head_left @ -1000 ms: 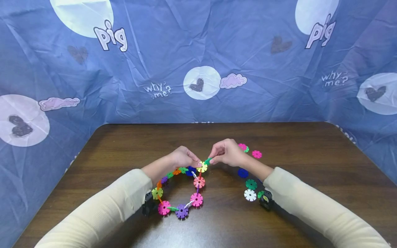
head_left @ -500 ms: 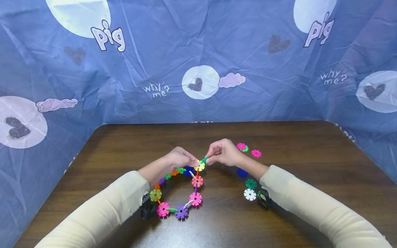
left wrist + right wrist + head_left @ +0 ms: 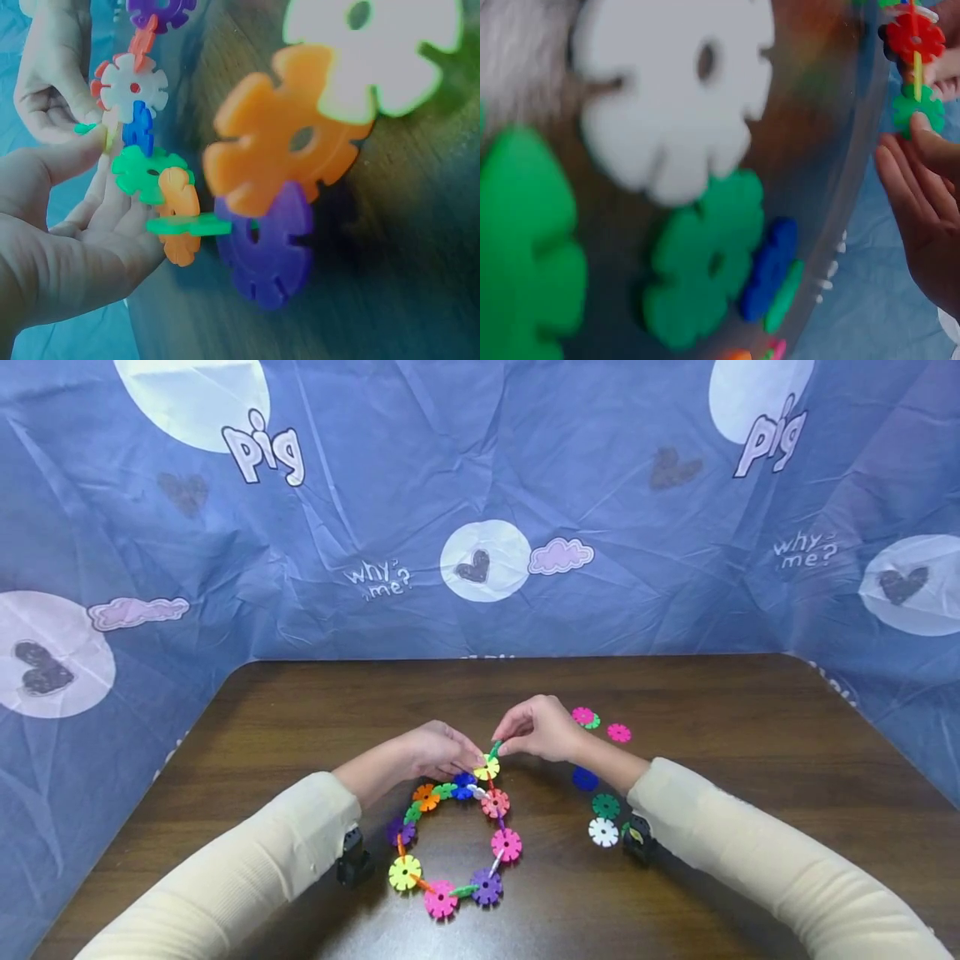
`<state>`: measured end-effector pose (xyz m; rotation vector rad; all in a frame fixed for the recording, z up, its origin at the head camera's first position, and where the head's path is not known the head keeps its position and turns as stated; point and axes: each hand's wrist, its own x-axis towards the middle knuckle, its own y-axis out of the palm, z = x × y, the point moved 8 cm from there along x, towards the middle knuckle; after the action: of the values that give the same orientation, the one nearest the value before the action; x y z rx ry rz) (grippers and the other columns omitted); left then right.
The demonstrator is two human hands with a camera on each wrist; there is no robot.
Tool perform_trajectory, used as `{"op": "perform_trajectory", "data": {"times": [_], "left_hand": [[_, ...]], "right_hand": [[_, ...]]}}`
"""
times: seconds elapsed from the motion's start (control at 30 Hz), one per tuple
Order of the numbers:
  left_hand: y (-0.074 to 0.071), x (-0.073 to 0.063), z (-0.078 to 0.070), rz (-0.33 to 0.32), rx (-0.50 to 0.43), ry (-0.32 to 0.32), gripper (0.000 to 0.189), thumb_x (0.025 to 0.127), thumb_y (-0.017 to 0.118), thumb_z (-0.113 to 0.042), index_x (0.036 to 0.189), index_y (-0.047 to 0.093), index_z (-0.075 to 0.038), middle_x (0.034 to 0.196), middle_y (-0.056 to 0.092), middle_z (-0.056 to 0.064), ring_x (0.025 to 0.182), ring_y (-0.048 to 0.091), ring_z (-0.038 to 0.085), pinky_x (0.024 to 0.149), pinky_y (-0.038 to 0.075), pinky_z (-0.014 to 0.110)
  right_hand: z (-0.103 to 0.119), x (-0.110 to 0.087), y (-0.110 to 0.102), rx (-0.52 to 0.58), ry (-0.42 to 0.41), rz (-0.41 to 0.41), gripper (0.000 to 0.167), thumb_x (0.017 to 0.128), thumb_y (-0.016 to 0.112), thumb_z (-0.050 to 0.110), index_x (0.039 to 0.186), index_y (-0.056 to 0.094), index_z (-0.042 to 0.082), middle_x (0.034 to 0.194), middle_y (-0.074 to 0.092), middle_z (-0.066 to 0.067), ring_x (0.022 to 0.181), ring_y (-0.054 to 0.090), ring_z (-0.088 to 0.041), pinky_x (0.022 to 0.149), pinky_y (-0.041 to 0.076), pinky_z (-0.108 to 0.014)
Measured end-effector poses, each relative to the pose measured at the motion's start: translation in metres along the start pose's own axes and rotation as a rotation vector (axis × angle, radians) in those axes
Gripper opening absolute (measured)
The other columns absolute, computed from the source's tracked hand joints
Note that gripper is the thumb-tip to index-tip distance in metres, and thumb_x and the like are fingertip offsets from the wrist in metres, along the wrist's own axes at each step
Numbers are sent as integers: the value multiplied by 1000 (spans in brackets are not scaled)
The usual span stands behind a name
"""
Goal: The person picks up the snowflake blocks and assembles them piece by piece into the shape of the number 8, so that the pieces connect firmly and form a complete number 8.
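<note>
A ring of slotted, flower-shaped plastic discs, the chain (image 3: 441, 900), lies below the hands in the head view, its discs pushed into one another in many colours. My left hand (image 3: 442, 750) pinches a yellow disc (image 3: 487, 768) at the ring's far right. Just beside it my right hand (image 3: 542, 731) pinches a green disc (image 3: 495, 749) between thumb and fingers, on edge and touching the yellow one. In the right wrist view this green disc (image 3: 909, 109) sits under the thumb. How deep its slot goes into the yellow disc cannot be made out.
Loose discs lie near the right forearm: a white disc (image 3: 603, 832), a dark green disc (image 3: 606, 806) and a blue disc (image 3: 585, 778). Farther back are a pink disc (image 3: 618, 732) and another pink disc (image 3: 582, 716) overlapping a green one. A printed blue cloth (image 3: 420, 460) hangs behind the table.
The ring's lower part has swung right and nearer to me, and its far left side has come out from behind my left hand. Both hands keep their pinches, having shifted slightly left.
</note>
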<state>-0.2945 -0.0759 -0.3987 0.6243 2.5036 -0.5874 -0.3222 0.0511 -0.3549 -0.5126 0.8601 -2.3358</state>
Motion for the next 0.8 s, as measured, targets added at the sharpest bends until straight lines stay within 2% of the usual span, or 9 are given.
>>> {"op": "perform_trajectory", "data": {"times": [0.13,0.27,0.37,0.43,0.57,0.8], "left_hand": [[-1,2,-1,-40,11,21,26,91,65,-13,111,66,4,113,70,18,109,67,27,104,47,46],[-5,3,-3,-94,7,32,25,89,67,-10,108,68,5,95,75,11,88,67,16,99,51,41],[-8,3,-5,-117,-14,31,25,88,68,-9,108,68,5,80,73,2,79,64,11,98,51,40],[-8,3,-5,-111,-21,31,25,88,68,-9,109,67,5,75,70,-4,76,63,10,99,51,39],[-6,3,-7,-88,-13,46,26,88,67,-10,110,66,5,73,68,-6,74,62,8,100,50,39],[-8,2,-6,-78,-19,45,27,90,66,-10,112,64,5,83,72,0,79,64,10,102,49,40]], "right_hand": [[-6,-7,-8,-48,47,91,19,79,75,0,98,72,-1,94,75,-15,86,73,-20,76,59,-25],[-16,-20,-28,-258,105,154,25,76,74,-6,100,71,0,95,74,-13,87,71,-22,76,59,-29],[-25,-27,-37,-420,140,203,26,73,77,-5,97,71,3,91,73,-10,84,68,-20,74,57,-28],[-31,-31,-40,-475,165,231,24,72,80,-2,93,72,5,87,72,-7,81,66,-17,72,55,-26],[-37,-34,-40,-524,160,248,18,71,83,4,84,71,7,78,69,-4,73,60,-11,67,51,-22],[-38,-31,-42,-517,184,237,22,68,85,6,78,66,8,75,66,-4,68,56,-9,64,49,-20]]}}
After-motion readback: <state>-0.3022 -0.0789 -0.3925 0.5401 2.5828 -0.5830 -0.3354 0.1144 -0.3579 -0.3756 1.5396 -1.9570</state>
